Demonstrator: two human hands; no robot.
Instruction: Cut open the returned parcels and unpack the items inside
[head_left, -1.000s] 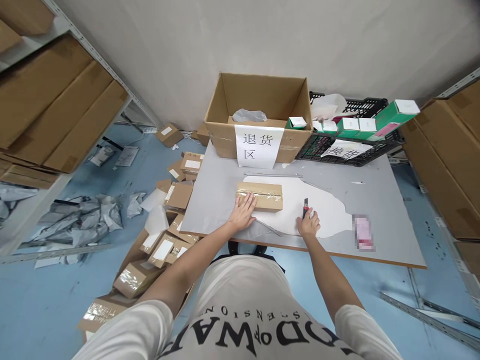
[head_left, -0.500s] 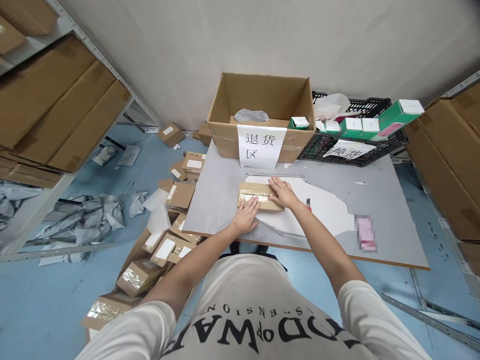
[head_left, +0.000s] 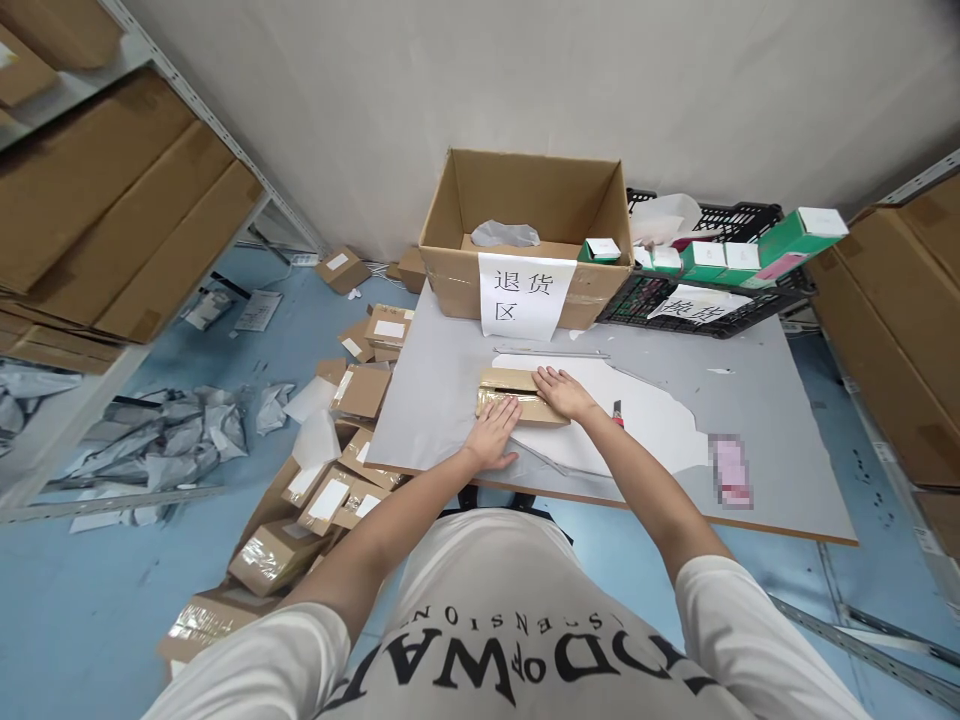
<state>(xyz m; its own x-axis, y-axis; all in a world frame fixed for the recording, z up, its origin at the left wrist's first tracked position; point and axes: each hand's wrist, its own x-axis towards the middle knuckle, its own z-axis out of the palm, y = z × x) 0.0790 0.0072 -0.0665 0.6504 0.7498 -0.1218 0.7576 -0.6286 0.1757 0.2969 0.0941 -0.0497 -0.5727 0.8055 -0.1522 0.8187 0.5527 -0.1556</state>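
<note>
White short-sleeve t-shirt, sleeves end above the elbows, both forearms bare. Large black serif lettering across the chest, reads upside down from the head camera; smaller spaced black capitals in a line above it, also inverted. A dark strip of clothing shows just below the shirt hem. Left hand (head_left: 493,432) and right hand (head_left: 562,392): bare, no gloves. No watch, rings or wristbands visible on either wrist. Fabric looks plain, no other prints or patches visible.
</note>
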